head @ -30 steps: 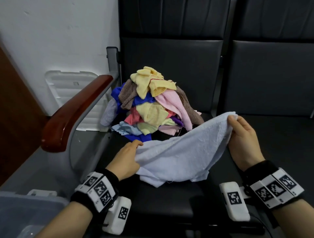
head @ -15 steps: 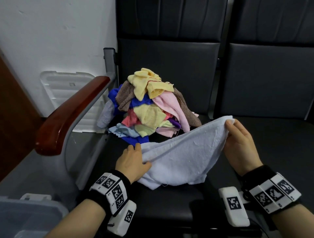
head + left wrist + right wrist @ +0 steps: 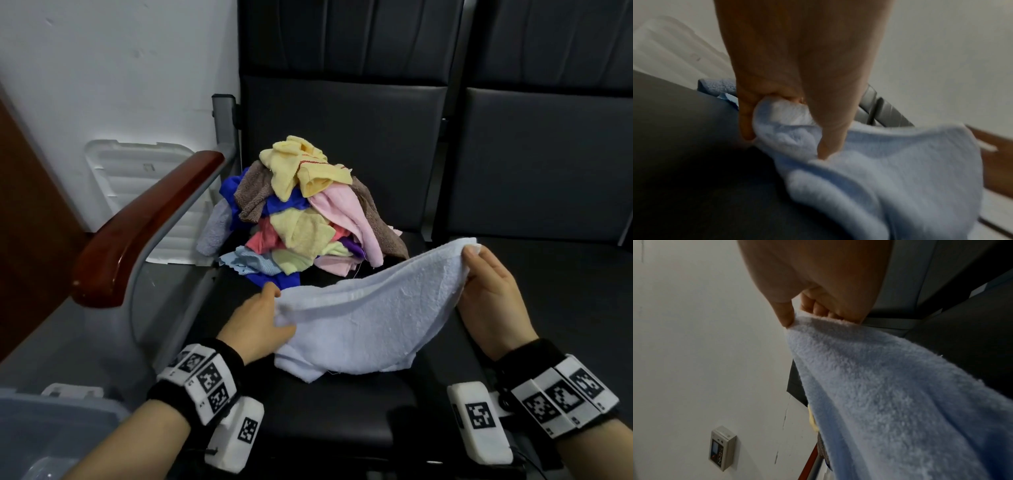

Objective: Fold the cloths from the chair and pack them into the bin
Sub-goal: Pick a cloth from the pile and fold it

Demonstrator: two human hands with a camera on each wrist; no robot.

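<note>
With the left hand (image 3: 255, 323) and right hand (image 3: 488, 286) each pinching a top corner of the pale blue towel (image 3: 370, 315) above the chair seat (image 3: 342, 407), pull it taut and level before folding.

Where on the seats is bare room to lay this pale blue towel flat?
Bare: the black seat between towel and front edge, and the neighbouring seat past the right hand. Crowded: the cloth pile beside the armrest.
</note>
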